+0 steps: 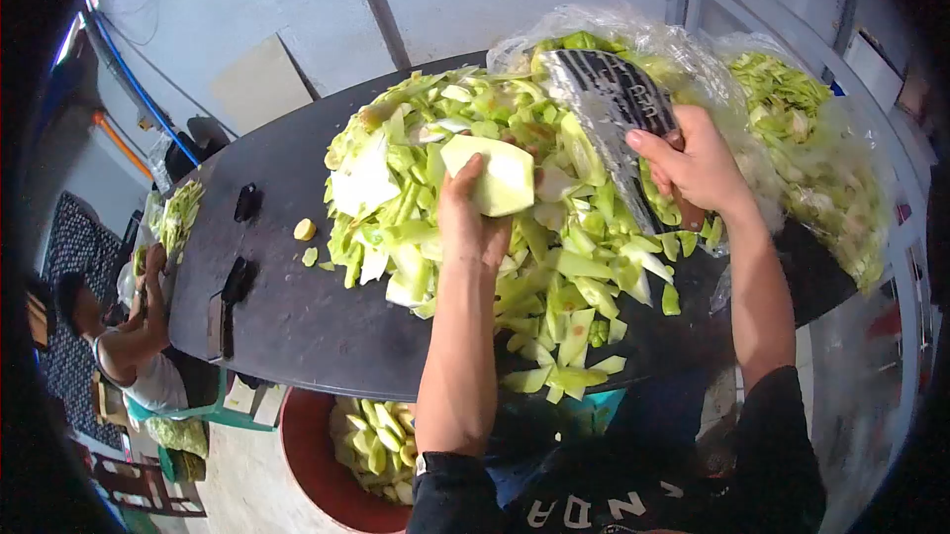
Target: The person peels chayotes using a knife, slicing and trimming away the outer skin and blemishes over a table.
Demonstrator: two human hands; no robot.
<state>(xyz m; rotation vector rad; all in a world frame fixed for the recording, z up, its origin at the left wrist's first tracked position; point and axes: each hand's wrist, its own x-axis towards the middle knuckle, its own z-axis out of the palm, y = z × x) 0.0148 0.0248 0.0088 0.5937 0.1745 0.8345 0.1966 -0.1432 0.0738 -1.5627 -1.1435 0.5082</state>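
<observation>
My left hand (467,222) holds up a peeled pale green fruit or vegetable (500,178) with flat-cut faces; its exact kind I cannot tell. In my right hand (693,160) is a large cleaver (616,103), gripped with its broad, dark-streaked blade tilted up and to the left. Part of the brown handle shows below my fingers. Beneath both hands spreads a big heap of green peels and slices (396,227). Some scraps lie at the near edge of the dark table (297,326).
Clear plastic bags of green pieces (811,178) stand at the right. Small black objects (236,282) and a yellowish piece (305,229) lie left. Below, a red tub (317,455) holds peeled pieces. Another person (139,336) sits at far left, beside green strips.
</observation>
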